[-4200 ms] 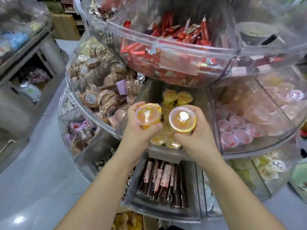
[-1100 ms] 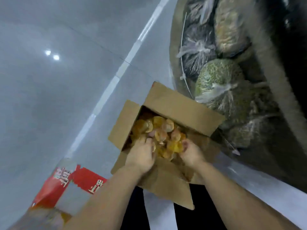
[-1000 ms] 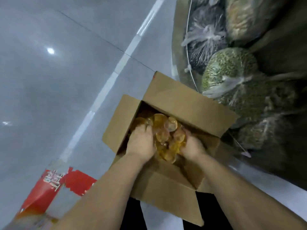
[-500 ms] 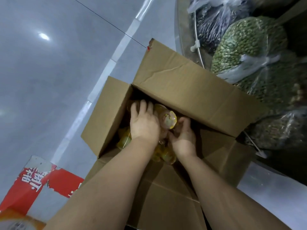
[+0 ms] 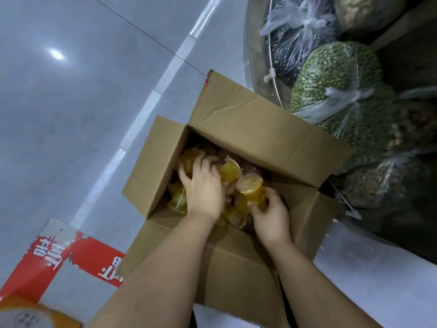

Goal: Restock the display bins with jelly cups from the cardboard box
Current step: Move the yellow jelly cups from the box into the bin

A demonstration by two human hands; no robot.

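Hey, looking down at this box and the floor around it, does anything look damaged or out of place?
Yes: the red printed carton lying on the floor left of the cardboard box has its printed face torn, with bare grey patches showing. The cardboard box's far flap is creased. The jelly cups lie jumbled, which seems normal for loose stock.

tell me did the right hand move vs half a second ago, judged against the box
Yes. The right hand has pulled back toward the cardboard box's near edge and now lifts a jelly cup above the pile.
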